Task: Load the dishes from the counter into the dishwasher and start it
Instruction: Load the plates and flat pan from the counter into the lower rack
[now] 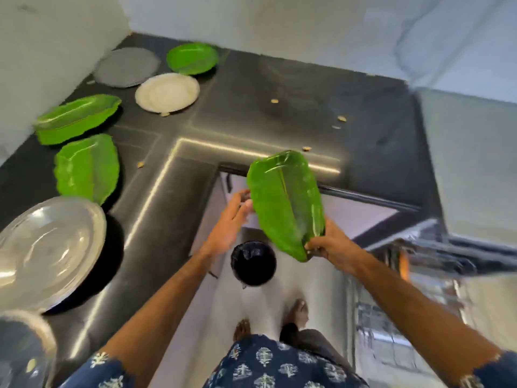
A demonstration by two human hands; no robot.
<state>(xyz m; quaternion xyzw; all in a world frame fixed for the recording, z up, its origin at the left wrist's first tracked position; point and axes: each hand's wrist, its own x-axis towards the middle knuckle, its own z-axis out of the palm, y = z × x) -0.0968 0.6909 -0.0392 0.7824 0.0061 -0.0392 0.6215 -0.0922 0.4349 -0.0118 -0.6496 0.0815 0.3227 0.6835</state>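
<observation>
My right hand (331,246) grips the near end of a green leaf-shaped plate (285,203), tilted up in the air above the floor. My left hand (232,219) is beside the plate's left edge with fingers straight, fingertips touching or nearly touching it. On the dark counter (251,113) lie more green leaf plates (88,168) (75,117) (192,57), a grey plate (127,66), a white plate (167,92) and a steel plate (49,250). The open dishwasher's rack (414,270) shows blurred at the right.
A black bin (253,263) stands on the floor below my hands. Crumbs are scattered on the counter. A steel vessel (19,343) sits at the lower left. White walls back the L-shaped counter. My feet stand on the pale floor.
</observation>
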